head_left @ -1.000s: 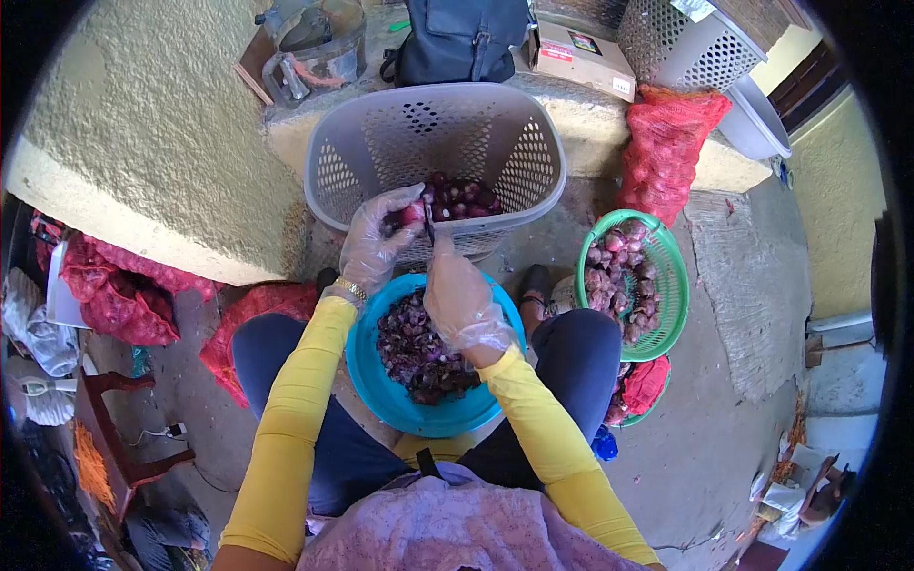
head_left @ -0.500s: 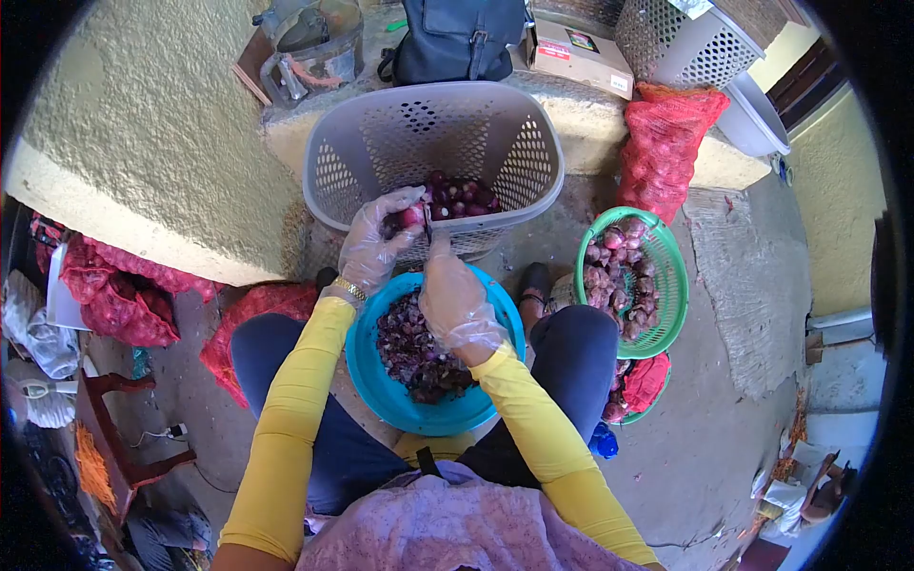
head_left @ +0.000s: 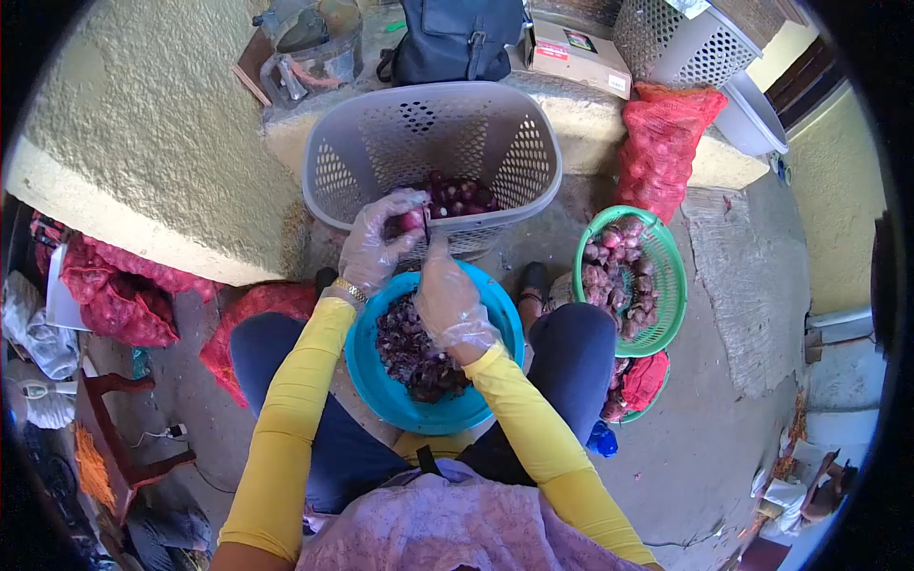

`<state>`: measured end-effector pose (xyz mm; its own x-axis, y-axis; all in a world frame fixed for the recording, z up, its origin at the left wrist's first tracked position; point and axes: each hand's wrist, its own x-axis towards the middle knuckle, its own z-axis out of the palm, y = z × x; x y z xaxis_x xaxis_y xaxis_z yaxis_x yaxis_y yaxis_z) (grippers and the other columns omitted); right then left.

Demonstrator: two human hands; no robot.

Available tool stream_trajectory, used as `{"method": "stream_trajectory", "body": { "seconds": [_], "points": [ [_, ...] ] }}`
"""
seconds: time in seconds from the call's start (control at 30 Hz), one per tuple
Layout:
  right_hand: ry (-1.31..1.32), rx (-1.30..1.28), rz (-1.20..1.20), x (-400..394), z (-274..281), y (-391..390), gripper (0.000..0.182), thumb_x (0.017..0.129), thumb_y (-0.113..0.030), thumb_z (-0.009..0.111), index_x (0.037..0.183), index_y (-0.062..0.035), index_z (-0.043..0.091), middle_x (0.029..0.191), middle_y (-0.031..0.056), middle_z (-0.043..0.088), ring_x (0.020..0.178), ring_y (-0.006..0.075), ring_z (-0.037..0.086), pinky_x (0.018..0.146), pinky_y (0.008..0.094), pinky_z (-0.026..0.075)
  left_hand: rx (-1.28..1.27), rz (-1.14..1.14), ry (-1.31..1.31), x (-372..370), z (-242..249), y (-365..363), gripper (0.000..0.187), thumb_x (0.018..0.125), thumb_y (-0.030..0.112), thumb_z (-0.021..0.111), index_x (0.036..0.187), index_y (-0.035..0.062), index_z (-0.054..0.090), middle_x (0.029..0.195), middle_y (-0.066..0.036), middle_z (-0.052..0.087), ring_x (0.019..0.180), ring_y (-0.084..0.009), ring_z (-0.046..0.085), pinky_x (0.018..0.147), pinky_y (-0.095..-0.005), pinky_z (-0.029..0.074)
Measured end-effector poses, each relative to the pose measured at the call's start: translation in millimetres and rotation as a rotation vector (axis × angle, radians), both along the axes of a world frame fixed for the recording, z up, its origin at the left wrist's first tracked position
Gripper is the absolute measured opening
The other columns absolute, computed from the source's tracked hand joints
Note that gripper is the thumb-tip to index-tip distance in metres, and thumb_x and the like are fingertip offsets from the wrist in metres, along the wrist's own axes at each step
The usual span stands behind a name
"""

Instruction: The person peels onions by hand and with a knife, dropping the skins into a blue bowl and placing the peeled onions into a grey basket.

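Note:
My left hand (head_left: 367, 249), in a clear plastic glove, is closed around a red onion (head_left: 411, 220) at the near rim of the grey basket (head_left: 328, 195). My gloved right hand (head_left: 451, 300) grips a knife (head_left: 427, 228); its thin dark blade stands up against the onion, while the handle is hidden in my fist. Inside the basket lie several peeled red onions (head_left: 462, 197). Below my hands, a blue basin (head_left: 367, 376) holds a heap of onion skins and trimmings (head_left: 419, 352).
To the right stands a green basket (head_left: 674, 314) of unpeeled onions, with another green container (head_left: 657, 404) below it. Red mesh sacks (head_left: 666, 147) of onions lean at the right and lie on the left. A black bag (head_left: 452, 43) and a cardboard box (head_left: 579, 57) sit on the ledge.
Almost nothing differs. The onion and knife stay together at the basket rim, and my right hand has shifted only very slightly.

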<state>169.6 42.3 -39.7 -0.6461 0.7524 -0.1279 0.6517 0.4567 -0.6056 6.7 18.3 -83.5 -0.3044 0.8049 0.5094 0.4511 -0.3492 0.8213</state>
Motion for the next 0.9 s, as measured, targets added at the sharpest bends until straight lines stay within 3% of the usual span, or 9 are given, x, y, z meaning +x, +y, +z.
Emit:
{"method": "stream_trajectory", "body": {
  "seconds": [0.13, 0.23, 0.3, 0.43, 0.5, 0.63, 0.83, 0.9],
  "points": [
    [0.005, -0.080, 0.005, 4.5, 1.7, -3.9, 0.070, 0.088, 0.003, 0.062, 0.149, 0.0155, 0.032, 0.103, 0.0310, 0.071, 0.094, 0.0451, 0.073, 0.077, 0.0501, 0.061, -0.048, 0.036, -0.014, 1.2, -2.2, -2.2, 0.043, 0.082, -0.002, 0.081, 0.121, 0.0059, 0.066, 0.134, -0.013, 0.069, 0.126, -0.0274, 0.064, 0.110, -0.0396, 0.050],
    [0.065, 0.022, 0.005, 0.8, -18.1, -3.1, 0.071, 0.088, 0.001, 0.062, 0.150, 0.0142, 0.030, 0.104, 0.0305, 0.071, 0.094, 0.0454, 0.073, 0.077, 0.0510, 0.060, -0.024, 0.051, -0.050, 1.6, -1.9, -0.7, 0.041, 0.083, 0.001, 0.082, 0.121, 0.0058, 0.066, 0.134, -0.013, 0.069, 0.127, -0.0277, 0.063, 0.110, -0.0396, 0.049],
    [0.136, 0.056, -0.019, 2.2, -20.6, -6.7, 0.061, 0.088, 0.001, 0.058, 0.144, 0.0166, 0.038, 0.089, 0.0309, 0.069, 0.082, 0.0469, 0.070, 0.069, 0.0546, 0.056, -0.024, 0.044, 0.037, 1.5, 1.1, -2.1, 0.041, 0.083, 0.002, 0.082, 0.120, 0.0061, 0.066, 0.134, -0.013, 0.069, 0.127, -0.0278, 0.063, 0.111, -0.0400, 0.049],
    [0.132, 0.038, -0.033, 2.0, -13.5, -10.0, 0.063, 0.088, 0.001, 0.058, 0.146, 0.0156, 0.037, 0.089, 0.0311, 0.069, 0.083, 0.0473, 0.070, 0.069, 0.0547, 0.056, -0.036, 0.031, -0.020, 0.1, -5.9, -1.8, 0.041, 0.083, 0.003, 0.082, 0.120, 0.0064, 0.065, 0.134, -0.012, 0.069, 0.127, -0.0282, 0.063, 0.111, -0.0403, 0.048],
    [0.028, -0.043, -0.021, -0.7, -10.1, -7.6, 0.075, 0.086, 0.001, 0.064, 0.151, 0.0128, 0.029, 0.106, 0.0314, 0.070, 0.094, 0.0454, 0.072, 0.080, 0.0518, 0.060, -0.012, 0.054, 0.040, -3.3, -7.8, 0.3, 0.042, 0.083, 0.003, 0.083, 0.121, 0.0066, 0.065, 0.134, -0.012, 0.069, 0.127, -0.0281, 0.063, 0.111, -0.0404, 0.048],
    [0.030, -0.098, -0.015, 6.3, -6.8, -8.9, 0.075, 0.086, 0.002, 0.065, 0.151, 0.0124, 0.030, 0.108, 0.0330, 0.068, 0.097, 0.0466, 0.071, 0.083, 0.0525, 0.059, -0.027, 0.039, 0.038, -1.6, -4.0, -1.5, 0.043, 0.083, 0.002, 0.082, 0.122, 0.0069, 0.064, 0.134, -0.012, 0.069, 0.127, -0.0271, 0.063, 0.111, -0.0397, 0.048],
    [0.135, -0.046, -0.025, 12.7, -19.4, -8.7, 0.064, 0.089, 0.000, 0.062, 0.146, 0.0127, 0.036, 0.105, 0.0352, 0.068, 0.096, 0.0512, 0.069, 0.082, 0.0556, 0.056, -0.149, -0.085, -0.078, -6.6, 13.5, -7.1, 0.048, 0.084, -0.001, 0.080, 0.128, 0.0054, 0.061, 0.141, -0.011, 0.063, 0.127, -0.0222, 0.061, 0.110, -0.0376, 0.049],
    [0.203, -0.082, -0.048, 18.9, -14.0, -5.6, 0.055, 0.094, -0.003, 0.057, 0.143, 0.0136, 0.039, 0.095, 0.0366, 0.068, 0.088, 0.0529, 0.068, 0.075, 0.0591, 0.054, -0.273, -0.182, -0.311, -5.0, 23.6, -9.5, 0.052, 0.085, -0.002, 0.079, 0.132, 0.0037, 0.059, 0.144, -0.011, 0.059, 0.127, -0.0196, 0.059, 0.110, -0.0364, 0.049]
  ]
}}
